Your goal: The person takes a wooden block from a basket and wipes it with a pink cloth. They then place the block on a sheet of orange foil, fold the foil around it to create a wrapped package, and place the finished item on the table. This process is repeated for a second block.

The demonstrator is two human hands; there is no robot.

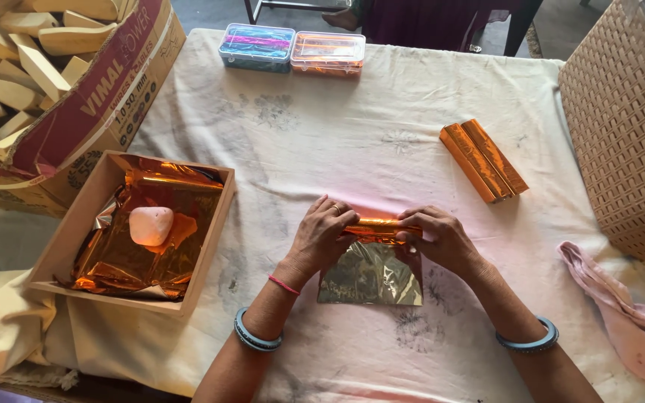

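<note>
My left hand and my right hand both grip a small block partly rolled in shiny orange foil at the middle of the cloth-covered table. The loose part of the foil sheet lies flat toward me under the block, showing a dull gold side. Two finished foil-wrapped blocks lie side by side to the right, beyond my right hand.
A wooden tray at left holds crumpled orange foil sheets and a pale pink lump. A cardboard box of bare wooden blocks stands behind it. Two clear plastic cases sit at the far edge. A wicker basket and a pink cloth are at right.
</note>
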